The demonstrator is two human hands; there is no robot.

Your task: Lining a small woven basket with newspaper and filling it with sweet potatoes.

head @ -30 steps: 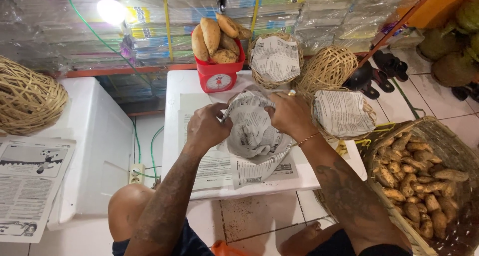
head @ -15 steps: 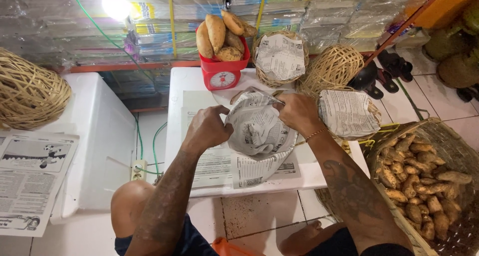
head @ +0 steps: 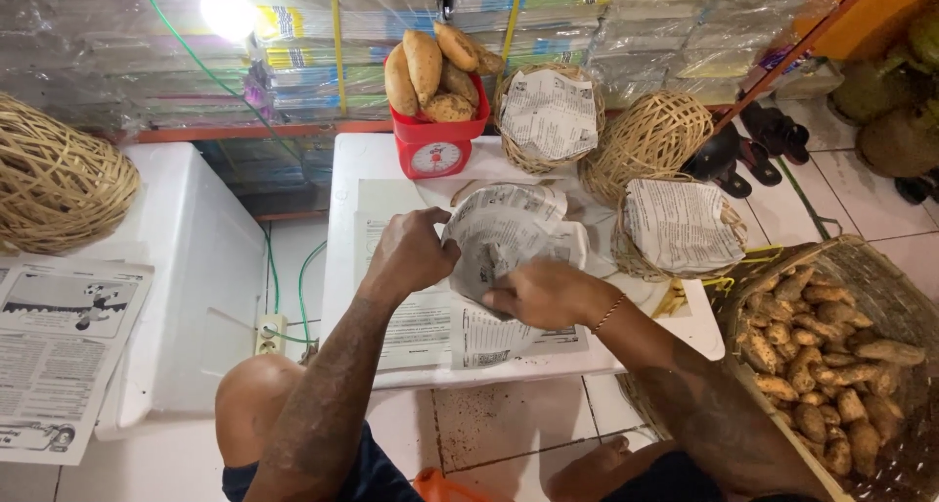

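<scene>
My left hand (head: pixel 409 255) grips the left edge of a sheet of newspaper (head: pixel 504 230) that is folded over a basket on the white table (head: pixel 352 169). My right hand (head: pixel 543 295) presses the paper down at its near side, fingers curled over the edge. More newspaper sheets (head: pixel 421 326) lie flat under it. Behind stands a red weighing scale (head: pixel 435 145) heaped with sweet potatoes (head: pixel 425 67).
Two paper-lined woven baskets (head: pixel 548 115) (head: pixel 680 228) and an upturned one (head: pixel 646 140) sit at the table's right. A big basket of sweet potatoes (head: pixel 831 365) stands on the floor at right. Left: a white box (head: pixel 186 267), newspapers (head: pixel 59 345), another woven basket (head: pixel 54 179). Sandals (head: pixel 753 140) lie beyond.
My right hand has come from the far top of the paper down to its near side. My left hand has shifted right onto the paper's edge. The paper sits lower and flatter.
</scene>
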